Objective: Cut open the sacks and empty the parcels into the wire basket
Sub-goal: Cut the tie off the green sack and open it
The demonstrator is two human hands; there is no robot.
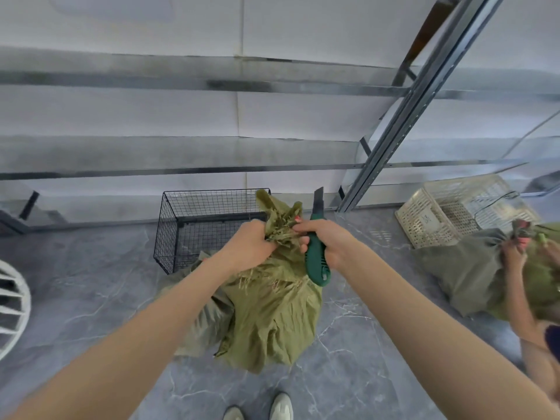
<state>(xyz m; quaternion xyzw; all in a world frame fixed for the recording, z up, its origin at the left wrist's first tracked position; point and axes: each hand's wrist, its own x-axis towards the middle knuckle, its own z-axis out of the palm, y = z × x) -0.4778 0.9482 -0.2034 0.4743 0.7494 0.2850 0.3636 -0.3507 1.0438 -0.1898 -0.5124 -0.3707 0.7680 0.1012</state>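
Note:
A green woven sack (pixel 269 316) stands on the grey floor in front of me, its neck bunched and frayed at the top. My left hand (pixel 248 244) grips the gathered neck from the left. My right hand (pixel 325 241) holds a green-handled utility knife (pixel 315 253) with its blade pointing up, and its fingertips also pinch the sack's neck. Behind the sack sits a black wire basket (pixel 181 225); I see no parcels in it.
At the right another person's hands (pixel 515 253) work on a second green sack (pixel 472 274), next to a white plastic crate (pixel 448 213). Metal shelving runs along the wall behind. A white fan guard (pixel 12 307) is at the left edge. My shoes (pixel 260 409) are at the bottom.

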